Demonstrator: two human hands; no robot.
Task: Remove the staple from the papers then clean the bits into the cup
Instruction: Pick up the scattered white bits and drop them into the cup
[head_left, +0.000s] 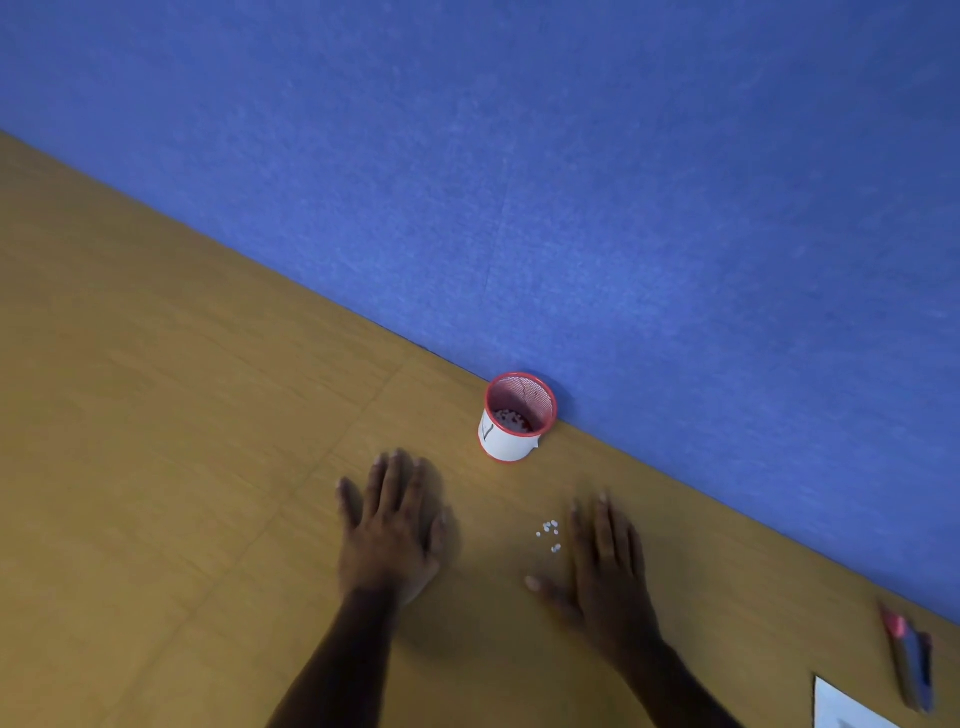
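Observation:
A red mesh cup (517, 415) with a white paper wrap stands on the wooden table against the blue partition, with small bits inside it. Several tiny white paper bits (549, 534) lie on the table below and right of the cup. My left hand (393, 525) rests flat and empty, fingers spread, left of the bits. My right hand (602, 564) lies flat and empty just right of the bits, its thumb reaching under them. A corner of the white papers (844, 706) shows at the bottom right.
The blue fabric partition (623, 182) runs along the table's far edge. A pink and blue tool (909, 660), blurred, lies near the papers at the far right. The wooden table (156, 415) stretches out to the left.

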